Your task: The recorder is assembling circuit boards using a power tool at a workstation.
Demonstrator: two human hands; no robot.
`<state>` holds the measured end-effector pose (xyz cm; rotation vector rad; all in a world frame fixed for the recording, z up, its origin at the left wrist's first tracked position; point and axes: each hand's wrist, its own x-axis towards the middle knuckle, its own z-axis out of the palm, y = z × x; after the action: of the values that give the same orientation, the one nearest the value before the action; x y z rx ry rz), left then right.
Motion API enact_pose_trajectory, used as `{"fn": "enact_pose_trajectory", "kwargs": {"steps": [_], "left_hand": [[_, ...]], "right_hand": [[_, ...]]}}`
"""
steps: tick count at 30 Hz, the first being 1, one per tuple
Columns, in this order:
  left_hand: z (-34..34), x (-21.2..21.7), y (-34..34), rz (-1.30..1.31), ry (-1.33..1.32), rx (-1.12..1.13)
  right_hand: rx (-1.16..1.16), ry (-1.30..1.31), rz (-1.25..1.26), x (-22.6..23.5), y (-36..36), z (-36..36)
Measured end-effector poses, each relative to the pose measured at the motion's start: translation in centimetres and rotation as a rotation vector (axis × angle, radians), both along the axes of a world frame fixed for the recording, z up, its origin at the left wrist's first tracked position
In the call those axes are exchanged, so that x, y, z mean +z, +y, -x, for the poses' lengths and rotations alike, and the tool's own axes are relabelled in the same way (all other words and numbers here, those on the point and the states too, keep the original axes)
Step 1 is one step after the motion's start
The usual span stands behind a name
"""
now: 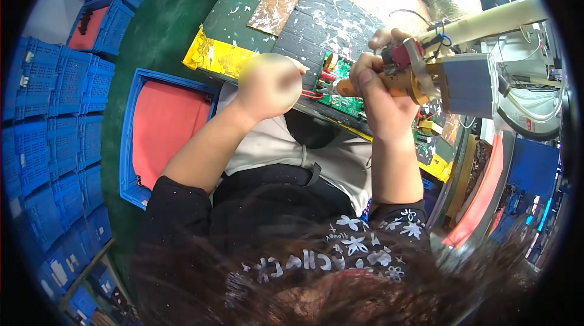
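Observation:
My right hand [382,92] is wrapped round an orange barrel-shaped tool [404,86] with a narrow tip and a red part on top. The tip points left, at a green circuit board [342,102] on the bench's near edge. Tall components stand on the board, one of them a red cylinder [328,76]. My left hand [271,87] is curled at the board's left side, close to red wires [312,93] that run to the board. A blurred patch covers most of that hand, so what its fingers grip is hidden.
The workbench [328,19] has a worn dark mat and yellow tape [219,55] on its near edge. A blue crate [129,162] with a pink lining stands at my left. Stacked blue crates [36,119] line the far left. A grey box-like body [471,86] adjoins the tool.

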<state>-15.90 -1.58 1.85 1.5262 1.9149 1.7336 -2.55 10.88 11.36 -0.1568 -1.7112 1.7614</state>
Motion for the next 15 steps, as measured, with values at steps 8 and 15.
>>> {"fn": "enact_pose_trajectory", "kwargs": {"steps": [8,15], "left_hand": [[-0.2,-0.2,0.0,0.038,-0.073,0.008],[-0.2,-0.8,0.1,0.046,-0.121,-0.020]], "right_hand": [[-0.050,-0.003,0.116,1.4,1.0,-2.0],[-0.252,-0.156,-0.067,1.7,1.6,-3.4]]}}
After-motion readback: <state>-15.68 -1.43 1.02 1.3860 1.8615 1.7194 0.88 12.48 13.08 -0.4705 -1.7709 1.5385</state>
